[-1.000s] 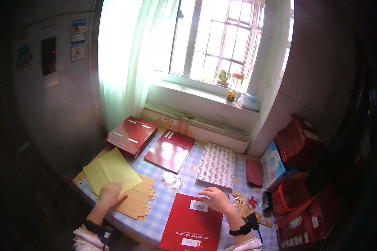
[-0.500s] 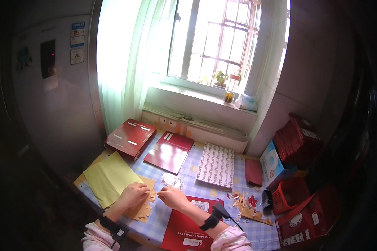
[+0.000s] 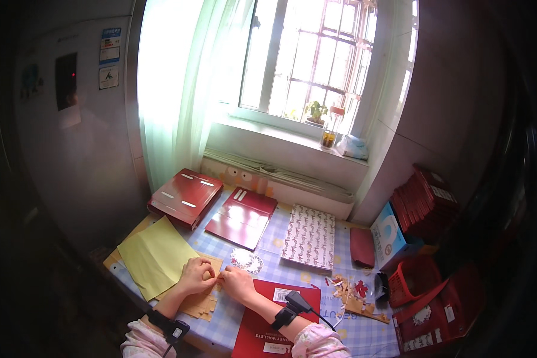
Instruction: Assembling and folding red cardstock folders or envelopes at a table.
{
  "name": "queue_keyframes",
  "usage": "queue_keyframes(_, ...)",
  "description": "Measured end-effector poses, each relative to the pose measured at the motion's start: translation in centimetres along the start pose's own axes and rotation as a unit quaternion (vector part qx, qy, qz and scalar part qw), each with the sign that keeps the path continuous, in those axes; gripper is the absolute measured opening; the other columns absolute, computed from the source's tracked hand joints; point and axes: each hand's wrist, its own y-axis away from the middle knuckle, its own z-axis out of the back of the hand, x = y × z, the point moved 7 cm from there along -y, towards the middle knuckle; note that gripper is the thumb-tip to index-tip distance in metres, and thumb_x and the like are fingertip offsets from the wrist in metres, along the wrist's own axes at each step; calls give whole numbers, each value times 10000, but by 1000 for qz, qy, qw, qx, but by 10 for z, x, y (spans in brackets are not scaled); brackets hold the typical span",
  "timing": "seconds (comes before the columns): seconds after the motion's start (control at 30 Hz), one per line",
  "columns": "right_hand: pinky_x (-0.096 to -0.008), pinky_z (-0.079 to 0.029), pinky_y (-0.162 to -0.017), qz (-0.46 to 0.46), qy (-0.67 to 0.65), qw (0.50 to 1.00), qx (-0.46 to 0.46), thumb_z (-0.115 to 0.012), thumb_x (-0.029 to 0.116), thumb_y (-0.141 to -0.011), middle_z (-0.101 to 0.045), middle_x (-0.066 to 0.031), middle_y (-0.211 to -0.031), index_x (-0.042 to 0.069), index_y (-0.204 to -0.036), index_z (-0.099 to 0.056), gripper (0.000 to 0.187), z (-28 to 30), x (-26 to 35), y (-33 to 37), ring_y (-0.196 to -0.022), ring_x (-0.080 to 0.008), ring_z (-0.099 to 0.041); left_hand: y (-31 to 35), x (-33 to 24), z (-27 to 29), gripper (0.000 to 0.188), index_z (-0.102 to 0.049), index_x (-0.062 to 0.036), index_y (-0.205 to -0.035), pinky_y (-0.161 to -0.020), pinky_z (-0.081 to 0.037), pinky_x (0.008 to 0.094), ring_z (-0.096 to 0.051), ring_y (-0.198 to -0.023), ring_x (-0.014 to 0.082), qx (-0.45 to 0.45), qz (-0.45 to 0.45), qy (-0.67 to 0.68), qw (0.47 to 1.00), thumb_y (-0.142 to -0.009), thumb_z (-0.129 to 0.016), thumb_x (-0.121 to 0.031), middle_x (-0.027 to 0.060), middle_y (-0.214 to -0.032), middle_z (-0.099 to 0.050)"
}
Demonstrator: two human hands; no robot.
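Note:
My left hand (image 3: 197, 275) and my right hand (image 3: 237, 284) meet fingertip to fingertip above a stack of tan paper pieces (image 3: 200, 308) with ragged, stepped edges. Both are closed in a pinch, and whatever is between the fingers is too small to make out. A yellow paper sheet (image 3: 155, 258) lies partly over the tan pieces, left of my left hand. Just beyond my right hand are white printed round cutouts (image 3: 246, 261). Under my right forearm lies a red printed card sheet (image 3: 258, 325) with white labels.
Glossy red sheets (image 3: 185, 194) are stacked at the back left, with another red sheet (image 3: 241, 218) beside them. A patterned sheet (image 3: 309, 237), dark red pouch (image 3: 362, 247), scraps (image 3: 346, 289), red basket (image 3: 411, 280), blue box (image 3: 391, 235) and piled red wallets (image 3: 426, 197) stand rightward.
My right hand has moved slightly left and down, closing the gap to my left hand, so the fingertips now meet. The things on the table stay where they were.

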Motion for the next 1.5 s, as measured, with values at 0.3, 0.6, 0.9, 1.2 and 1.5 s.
queue_keyframes(0.3, -353, -439, -597, 58, 36, 997, -37, -585, 170, -724, -538, -46, -729, 91, -697, -577, 85, 5, 8, 3, -691, -218, -570, 0, 3, -2, 132, -637, -171, -698, -860, -357, 381, -446, -1022, 250, 18, 38, -1, 999, -646, -665, -289, 36, -1047, -534)
queue_keyframes(0.6, -325, -412, -637, 85, 25, 995, -38, -563, 187, -751, -538, -27, -738, 104, -710, -571, 93, 2, 6, 6, -718, -187, -563, 1, 7, -4, 164, -640, -171, -700, -870, -327, 378, -432, -1025, 241, 12, 40, 9, 999, -632, -684, -314, 19, -1036, -532)
queue_keyframes(0.9, -319, -414, -643, 74, 7, 996, -47, -578, 190, -744, -554, -14, -732, 123, -721, -589, 72, 2, 6, 7, -687, -190, -572, 1, 5, -2, 132, -644, -177, -692, -856, -349, 381, -444, -1027, 239, 11, 45, 0, 999, -634, -670, -292, 17, -1041, -538)
queue_keyframes(1.2, -313, -470, -659, -101, -162, 982, 16, -612, 190, -747, -609, -66, -797, 51, -791, -639, 148, 3, -15, 8, -714, -204, -599, 2, 4, -3, 118, -651, -191, -690, -860, -350, 380, -447, -1029, 233, 17, 41, -2, 999, -628, -664, -289, 14, -1051, -535)
queue_keyframes(1.5, -270, -454, -639, -97, -232, 967, -48, -636, 139, -757, -579, -70, -817, 55, -829, -612, 114, 91, -67, 27, -719, -146, -587, -2, 3, -1, 161, -650, -179, -735, -849, -361, 399, -460, -1001, 261, 33, 40, -7, 999, -633, -667, -302, 65, -1032, -543)
